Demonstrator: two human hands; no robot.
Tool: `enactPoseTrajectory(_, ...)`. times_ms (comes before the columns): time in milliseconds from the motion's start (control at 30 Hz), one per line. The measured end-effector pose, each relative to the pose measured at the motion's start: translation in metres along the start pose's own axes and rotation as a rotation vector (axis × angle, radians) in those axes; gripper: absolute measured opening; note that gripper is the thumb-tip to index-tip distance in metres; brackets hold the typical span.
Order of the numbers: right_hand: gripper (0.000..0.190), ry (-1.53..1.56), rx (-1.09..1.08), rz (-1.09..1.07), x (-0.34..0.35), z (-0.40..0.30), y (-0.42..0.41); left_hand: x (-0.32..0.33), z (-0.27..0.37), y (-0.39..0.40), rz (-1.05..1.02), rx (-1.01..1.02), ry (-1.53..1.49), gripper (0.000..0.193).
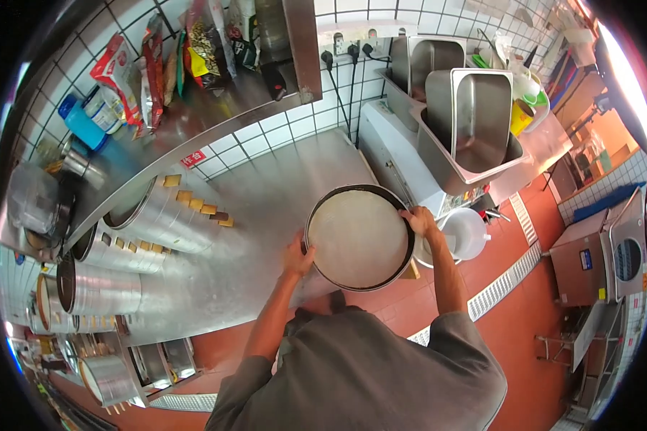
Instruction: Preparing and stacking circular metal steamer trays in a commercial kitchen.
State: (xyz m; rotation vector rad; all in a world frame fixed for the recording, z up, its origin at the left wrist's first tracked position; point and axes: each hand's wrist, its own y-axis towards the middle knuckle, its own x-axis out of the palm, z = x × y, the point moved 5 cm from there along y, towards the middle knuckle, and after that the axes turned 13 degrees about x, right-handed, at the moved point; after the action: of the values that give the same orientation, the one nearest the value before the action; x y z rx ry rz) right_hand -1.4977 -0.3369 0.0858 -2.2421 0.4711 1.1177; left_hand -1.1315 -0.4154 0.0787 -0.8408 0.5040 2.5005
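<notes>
A round metal pan or steamer tray [360, 240] with a dark rim and a pale, whitish inside is held in front of the body. My left hand [299, 255] grips its left rim, and my right hand [419, 220] grips the upper right rim with the thumb on top. Its left part is over the stainless steel worktop [237, 269]. Whether the pale surface is a liner or some contents, I cannot tell.
Stacked round metal steamers [172, 215] stand along the left under a steel shelf [194, 140] with packets and bottles. Deep steel food pans [463, 156] sit on a white appliance at the right, with a translucent plastic container [465, 233] below. A drain grate [504, 280] crosses the floor.
</notes>
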Motion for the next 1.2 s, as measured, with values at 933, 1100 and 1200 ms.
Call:
enactPoseTrajectory(933, 0.04, 0.411, -0.234, -0.124, -0.004, -0.057, -0.09, -0.061, 0.035, -0.13, 0.209, -0.599, -0.074, 0.049)
enactPoseTrajectory(1100, 0.04, 0.364, -0.267, -0.193, 0.009, -0.082, -0.098, -0.062, 0.027, -0.168, 0.271, -0.64, -0.18, 0.051)
enactPoseTrajectory(1200, 0.041, 0.305, -0.348, -0.178, 0.016, -0.109, -0.115, -0.075, 0.03, -0.193, 0.327, -0.668, -0.186, 0.05)
